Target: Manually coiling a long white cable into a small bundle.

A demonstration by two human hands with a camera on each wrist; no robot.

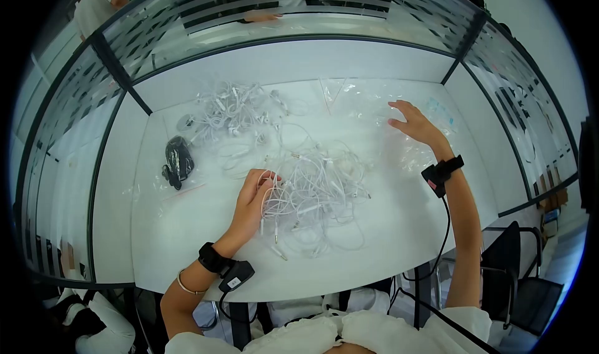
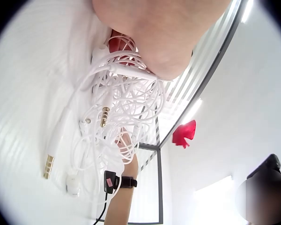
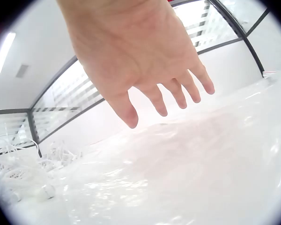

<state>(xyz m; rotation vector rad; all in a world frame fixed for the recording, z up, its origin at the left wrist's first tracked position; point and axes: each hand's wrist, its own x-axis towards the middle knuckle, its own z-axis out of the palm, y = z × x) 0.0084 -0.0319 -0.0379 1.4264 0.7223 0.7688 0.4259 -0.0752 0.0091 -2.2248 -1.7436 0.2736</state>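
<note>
A tangle of white earphones [image 1: 318, 185] lies mid-table, with gold plugs [image 2: 105, 117] at several cable ends. My left hand [image 1: 251, 198] is at its left side, fingers curled in among the cables and gripping some; the fingertips are partly hidden by them. My right hand [image 1: 415, 124] hangs at the right rear with its fingers spread and nothing held. Under that hand, as the right wrist view shows, spreads a large clear plastic bag [image 3: 178, 173].
A second heap of white earphones [image 1: 234, 107] lies at the back left. In front of it is a black bundle [image 1: 179, 160] in clear plastic, near the left side. Low white walls with glass panels [image 1: 281, 26] enclose the table's back and sides.
</note>
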